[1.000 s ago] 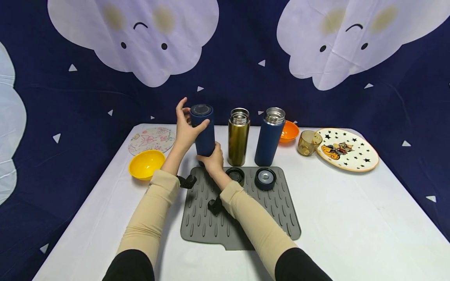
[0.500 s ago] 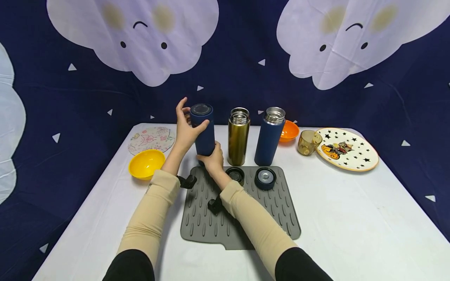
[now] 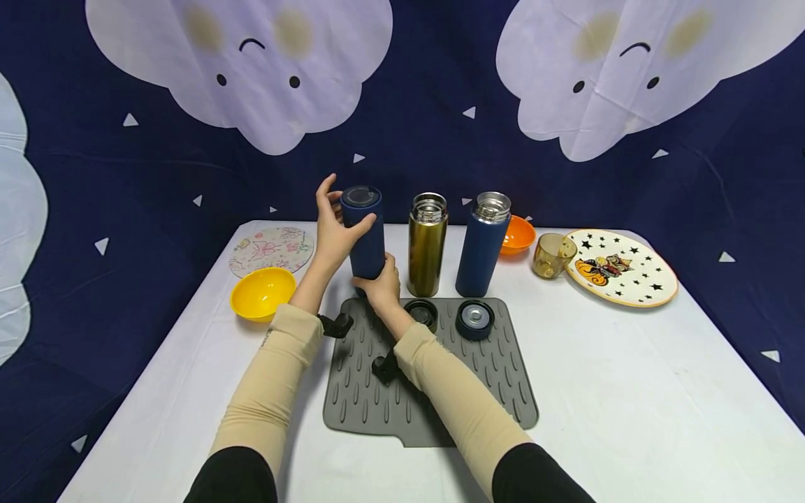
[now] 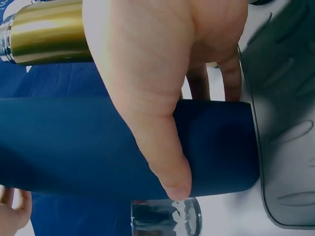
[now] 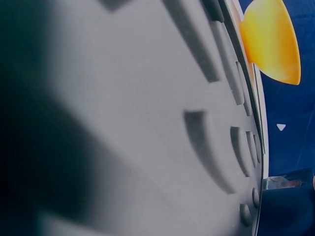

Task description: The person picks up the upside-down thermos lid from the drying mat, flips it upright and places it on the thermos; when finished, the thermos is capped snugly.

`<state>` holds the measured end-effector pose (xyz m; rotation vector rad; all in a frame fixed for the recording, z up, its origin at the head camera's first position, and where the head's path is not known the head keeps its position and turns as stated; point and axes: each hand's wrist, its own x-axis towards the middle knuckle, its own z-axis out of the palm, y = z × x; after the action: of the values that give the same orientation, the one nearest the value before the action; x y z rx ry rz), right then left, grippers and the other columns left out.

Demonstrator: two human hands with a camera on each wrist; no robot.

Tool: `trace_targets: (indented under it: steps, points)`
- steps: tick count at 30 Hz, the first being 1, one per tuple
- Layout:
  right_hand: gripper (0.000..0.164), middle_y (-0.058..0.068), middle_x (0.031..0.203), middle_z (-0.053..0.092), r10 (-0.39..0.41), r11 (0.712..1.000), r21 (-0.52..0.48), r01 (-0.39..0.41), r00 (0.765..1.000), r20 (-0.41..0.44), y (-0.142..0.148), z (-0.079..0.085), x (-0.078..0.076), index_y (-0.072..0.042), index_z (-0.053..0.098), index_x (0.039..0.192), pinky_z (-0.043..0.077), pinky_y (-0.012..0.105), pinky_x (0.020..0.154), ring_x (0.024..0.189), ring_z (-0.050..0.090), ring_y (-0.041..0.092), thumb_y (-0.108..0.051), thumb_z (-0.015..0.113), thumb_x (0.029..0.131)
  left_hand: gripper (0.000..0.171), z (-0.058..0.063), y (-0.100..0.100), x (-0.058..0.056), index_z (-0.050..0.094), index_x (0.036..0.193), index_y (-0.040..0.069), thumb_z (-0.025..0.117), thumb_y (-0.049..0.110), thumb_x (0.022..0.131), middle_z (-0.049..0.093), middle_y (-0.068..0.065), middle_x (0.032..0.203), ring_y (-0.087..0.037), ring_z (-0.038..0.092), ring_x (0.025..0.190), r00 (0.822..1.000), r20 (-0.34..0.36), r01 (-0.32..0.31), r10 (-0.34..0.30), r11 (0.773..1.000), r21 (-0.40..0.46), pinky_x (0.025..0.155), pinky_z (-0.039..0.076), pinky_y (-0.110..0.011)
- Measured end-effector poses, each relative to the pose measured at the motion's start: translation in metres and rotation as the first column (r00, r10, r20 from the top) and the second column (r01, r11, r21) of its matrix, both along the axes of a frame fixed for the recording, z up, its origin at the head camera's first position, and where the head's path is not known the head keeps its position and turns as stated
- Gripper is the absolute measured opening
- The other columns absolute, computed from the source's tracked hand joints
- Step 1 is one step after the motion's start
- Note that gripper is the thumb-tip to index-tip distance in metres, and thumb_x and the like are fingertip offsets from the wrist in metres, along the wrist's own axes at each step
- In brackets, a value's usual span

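A blue vacuum flask (image 3: pixel 367 244) with its dark-topped lid (image 3: pixel 361 196) on stands upright at the back left of a grey drying mat (image 3: pixel 365 412). My left hand (image 3: pixel 335 227) grips its upper end, thumb across the front and index finger raised. Low on the body, my right hand (image 3: pixel 381 285) holds it with the thumb in front. That same hold fills the left wrist view, where the right thumb (image 4: pixel 162 157) lies across the flask. Beside it stand a gold flask (image 3: pixel 428 251) and a second blue flask (image 3: pixel 483 251), both with bare steel mouths.
Two upturned lids, black (image 3: pixel 420 316) and dark blue (image 3: pixel 474 319), lie on the mat. A yellow bowl (image 3: pixel 263 293) and patterned placemat (image 3: pixel 272 250) are left. To the right are an orange bowl (image 3: pixel 518 236), amber cup (image 3: pixel 553 256) and plate (image 3: pixel 622 269). A transparent glass (image 4: pixel 165 219) stands behind the flask.
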<state>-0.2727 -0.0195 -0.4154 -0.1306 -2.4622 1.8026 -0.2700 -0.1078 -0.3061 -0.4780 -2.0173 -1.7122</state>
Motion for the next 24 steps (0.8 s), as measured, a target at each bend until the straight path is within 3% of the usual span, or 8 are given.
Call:
trace_targets:
  steps: [5, 10, 13, 16, 19, 22, 24]
  points:
    - [0.078, 0.016, 0.127, 0.047, -0.006, 1.000, 0.002, 0.006, 1.000, -0.006, -0.001, -0.001, -0.001, -0.011, 0.033, 0.138, 0.039, 0.044, 0.095, 0.113, 0.049, 0.032, -0.015, 0.077, 0.074, 0.081, -0.003, -0.004, -0.001, 0.014, 0.143, 0.001, 0.059, 0.003, 0.076, 0.042, -0.028, 0.130, -0.012, 0.045, 0.091, 0.998, 0.012, 0.068, -0.069, 0.996, 0.065, 0.083, 0.038, -0.029]
    - [0.077, 0.015, 0.128, 0.046, -0.006, 1.000, -0.002, 0.006, 1.000, 0.002, 0.000, -0.001, -0.001, -0.012, 0.033, 0.138, 0.038, 0.044, 0.096, 0.114, 0.048, 0.032, -0.017, 0.077, 0.074, 0.086, -0.002, 0.000, -0.001, 0.015, 0.144, 0.004, 0.069, 0.005, 0.077, 0.029, -0.022, 0.128, -0.019, 0.039, 0.097, 1.000, 0.019, 0.006, -0.006, 1.000, 0.000, 0.090, 0.037, -0.037]
    - [0.077, 0.015, 0.128, 0.046, -0.006, 1.000, 0.002, 0.006, 1.000, 0.003, 0.000, -0.001, -0.001, -0.012, 0.033, 0.138, 0.038, 0.044, 0.096, 0.115, 0.048, 0.032, -0.017, 0.076, 0.074, 0.085, -0.002, 0.001, -0.001, 0.016, 0.144, 0.004, 0.069, 0.004, 0.077, 0.032, -0.020, 0.119, -0.021, 0.040, 0.096, 1.000, 0.008, -0.008, 0.008, 1.000, -0.011, 0.089, 0.037, -0.040]
    - [0.077, 0.015, 0.127, 0.047, -0.006, 1.000, 0.007, 0.006, 1.000, 0.003, 0.000, -0.001, -0.001, -0.012, 0.033, 0.138, 0.038, 0.044, 0.095, 0.114, 0.048, 0.032, -0.016, 0.076, 0.074, 0.081, -0.004, -0.002, -0.002, 0.014, 0.144, 0.002, 0.061, 0.002, 0.078, 0.041, -0.025, 0.122, -0.017, 0.043, 0.094, 0.999, -0.008, 0.040, -0.040, 0.999, 0.029, 0.088, 0.036, -0.036]
    - [0.077, 0.016, 0.127, 0.047, -0.005, 1.000, 0.009, 0.005, 1.000, 0.007, 0.000, -0.001, -0.001, -0.012, 0.033, 0.138, 0.039, 0.044, 0.095, 0.113, 0.049, 0.032, -0.016, 0.076, 0.074, 0.081, -0.007, -0.004, -0.005, 0.013, 0.145, 0.003, 0.058, 0.003, 0.077, 0.039, -0.025, 0.132, -0.011, 0.044, 0.095, 0.997, 0.006, 0.072, -0.072, 0.995, 0.065, 0.089, 0.036, -0.032]
    - [0.078, 0.016, 0.128, 0.046, -0.001, 1.000, 0.003, 0.001, 1.000, 0.009, 0.000, -0.001, 0.000, -0.012, 0.032, 0.138, 0.038, 0.045, 0.095, 0.114, 0.048, 0.032, -0.016, 0.076, 0.074, 0.085, -0.014, -0.005, -0.014, 0.014, 0.146, 0.010, 0.066, 0.006, 0.078, 0.029, -0.021, 0.136, -0.012, 0.042, 0.098, 0.999, 0.022, 0.038, -0.039, 0.998, 0.046, 0.091, 0.036, -0.032]
    - [0.077, 0.016, 0.129, 0.045, 0.001, 1.000, 0.001, -0.001, 1.000, 0.008, 0.000, -0.001, -0.001, -0.012, 0.032, 0.138, 0.038, 0.045, 0.096, 0.115, 0.048, 0.032, -0.016, 0.076, 0.075, 0.089, -0.018, -0.004, -0.020, 0.015, 0.146, 0.014, 0.072, 0.009, 0.077, 0.027, -0.018, 0.130, -0.014, 0.041, 0.098, 1.000, 0.022, -0.002, 0.001, 1.000, 0.017, 0.090, 0.037, -0.033]
